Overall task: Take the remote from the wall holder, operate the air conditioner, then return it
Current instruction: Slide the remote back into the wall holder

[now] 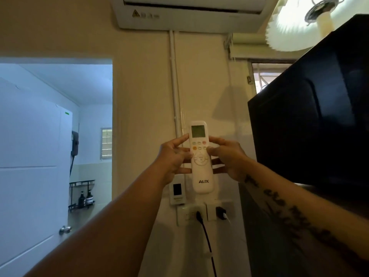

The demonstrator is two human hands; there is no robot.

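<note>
A white remote (201, 172) with a grey screen and coloured buttons is held upright in front of the wall, screen end up. My left hand (173, 156) grips its left side. My right hand (227, 154) holds the right side, with the thumb resting on the button area. The white air conditioner (187, 17) hangs on the wall straight above. A small white wall holder (177, 193) with a dark window sits on the wall just below and left of the remote.
Two wall sockets (207, 213) with plugs and a black cable sit below the remote. A large black screen (315, 116) juts out at right. An open doorway (87, 136) to a bathroom and a white door (30, 166) are at left.
</note>
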